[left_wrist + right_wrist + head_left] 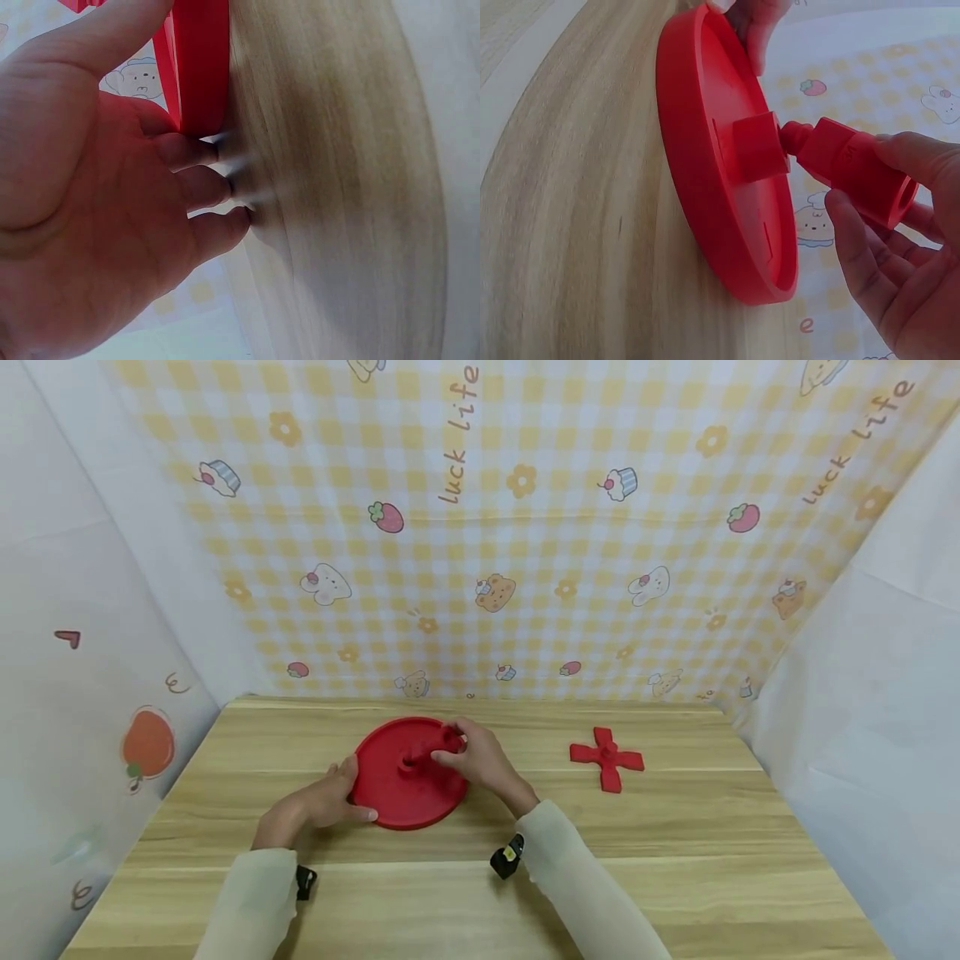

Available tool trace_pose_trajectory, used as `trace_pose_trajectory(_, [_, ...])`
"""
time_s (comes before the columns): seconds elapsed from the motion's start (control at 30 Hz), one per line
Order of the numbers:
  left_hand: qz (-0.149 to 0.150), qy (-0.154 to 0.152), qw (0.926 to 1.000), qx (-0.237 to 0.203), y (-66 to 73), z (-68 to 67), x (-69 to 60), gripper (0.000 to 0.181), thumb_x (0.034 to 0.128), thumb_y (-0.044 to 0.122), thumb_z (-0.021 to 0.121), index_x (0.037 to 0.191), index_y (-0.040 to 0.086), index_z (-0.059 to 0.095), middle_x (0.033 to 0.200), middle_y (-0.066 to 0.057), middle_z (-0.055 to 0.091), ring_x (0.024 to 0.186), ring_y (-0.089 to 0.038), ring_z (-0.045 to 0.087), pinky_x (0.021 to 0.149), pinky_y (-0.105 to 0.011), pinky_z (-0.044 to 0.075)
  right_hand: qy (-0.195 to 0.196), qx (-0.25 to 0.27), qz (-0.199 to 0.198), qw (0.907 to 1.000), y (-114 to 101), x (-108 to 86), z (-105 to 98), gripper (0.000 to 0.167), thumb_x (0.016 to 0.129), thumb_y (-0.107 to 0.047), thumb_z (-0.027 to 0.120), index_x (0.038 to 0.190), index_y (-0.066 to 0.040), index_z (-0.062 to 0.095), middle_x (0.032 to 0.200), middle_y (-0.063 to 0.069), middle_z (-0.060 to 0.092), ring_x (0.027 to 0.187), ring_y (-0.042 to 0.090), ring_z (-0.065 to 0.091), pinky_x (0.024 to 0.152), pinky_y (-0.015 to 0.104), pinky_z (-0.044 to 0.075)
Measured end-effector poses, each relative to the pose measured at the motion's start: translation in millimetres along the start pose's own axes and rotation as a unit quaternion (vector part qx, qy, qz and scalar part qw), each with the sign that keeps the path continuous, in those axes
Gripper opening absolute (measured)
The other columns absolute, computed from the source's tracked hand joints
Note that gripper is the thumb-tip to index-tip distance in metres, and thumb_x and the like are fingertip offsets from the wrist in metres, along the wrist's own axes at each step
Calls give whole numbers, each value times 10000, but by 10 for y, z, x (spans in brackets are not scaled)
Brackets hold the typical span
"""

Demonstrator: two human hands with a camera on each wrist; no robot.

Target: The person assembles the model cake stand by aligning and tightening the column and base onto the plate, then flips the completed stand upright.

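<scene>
A red round disc [390, 797] with a raised rim rests on the table. At its centre stands a hollow socket [751, 147]. My left hand [321, 802] grips the disc's left edge, with the thumb on the near side and the other fingers around the rim. Between thumb and fingers my right hand [482, 763] holds a red stepped peg [859, 166], hollow at its wide end. In the right wrist view, the peg's knobbed tip is at the socket's mouth; whether it touches cannot be told.
To the right of the disc lies a red four-armed cross piece [609, 760] with a short stub at its centre. The wooden table [420, 902] ends at a checked cloth [480, 552] behind, and pale cloths hang at both sides.
</scene>
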State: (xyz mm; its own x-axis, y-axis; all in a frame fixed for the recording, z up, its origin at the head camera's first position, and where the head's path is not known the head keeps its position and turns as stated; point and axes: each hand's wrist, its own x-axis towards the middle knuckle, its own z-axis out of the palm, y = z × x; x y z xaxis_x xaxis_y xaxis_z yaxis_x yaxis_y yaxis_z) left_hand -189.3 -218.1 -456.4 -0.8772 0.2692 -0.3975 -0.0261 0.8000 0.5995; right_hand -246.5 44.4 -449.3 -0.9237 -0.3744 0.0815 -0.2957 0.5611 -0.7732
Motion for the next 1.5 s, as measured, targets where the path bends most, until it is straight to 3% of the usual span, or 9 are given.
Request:
trace_pose_trajectory(0.17, [36, 15, 10000, -13, 11, 31, 14, 1134, 837, 374, 782, 1530, -123, 35, 1605, -323, 74, 1458, -550, -11, 1158, -663, 159, 1, -52, 151, 9999, -28, -2, 13, 439, 879, -230, 772, 1262, -89, 608, 1136, 52, 656, 942, 175, 576, 715, 236, 534])
trace_pose_trajectory(0.47, [-106, 14, 9999, -72, 18, 47, 17, 1129, 839, 357, 782, 1536, -109, 26, 1609, -316, 71, 1464, -537, -25, 1164, -657, 150, 180, 37, 206, 9996, -114, 36, 58, 550, 872, -237, 779, 1339, -54, 554, 1188, 90, 651, 914, 176, 588, 714, 258, 549])
trace_pose_trajectory(0.8, [-96, -1, 9999, -55, -29, 45, 41, 1143, 838, 385, 776, 1539, -103, 17, 1611, -310, 73, 1466, -532, -34, 1161, -664, 142, 405, 208, 204, 9988, -197, 75, 196, 500, 870, -219, 780, 1303, -67, 581, 1153, 76, 673, 915, 143, 603, 731, 233, 541])
trace_pose_trajectory(1.07, [27, -32, 10000, -23, -7, 20, 3, 1114, 865, 371, 755, 1530, -120, 8, 1611, -315, 37, 1460, -543, -52, 1166, -664, 114, 518, -156, -61, 9985, -260, 105, 289, 493, 863, -202, 788, 1303, -87, 601, 1177, 52, 672, 942, 142, 613, 747, 204, 537])
trace_pose_trajectory(1.33, [17, -8, 10000, -48, 11, 8, -22, 1124, 858, 374, 758, 1528, -123, 6, 1606, -328, 29, 1453, -557, -48, 1155, -679, 124, 514, -524, -352, 9967, -308, 129, 340, 456, 847, -219, 805, 1252, -102, 631, 1134, 29, 666, 837, 99, 566, 678, 155, 493])
trace_pose_trajectory(1.5, [35, -45, 9999, -96, -5, -3, -23, 1127, 864, 367, 756, 1528, -121, -13, 1610, -319, 6, 1451, -558, -69, 1159, -678, 100, 535, -630, -232, 9963, -315, 133, 375, 449, 855, -251, 798, 1241, -108, 620, 1162, 28, 662, 987, 178, 636, 777, 221, 541])
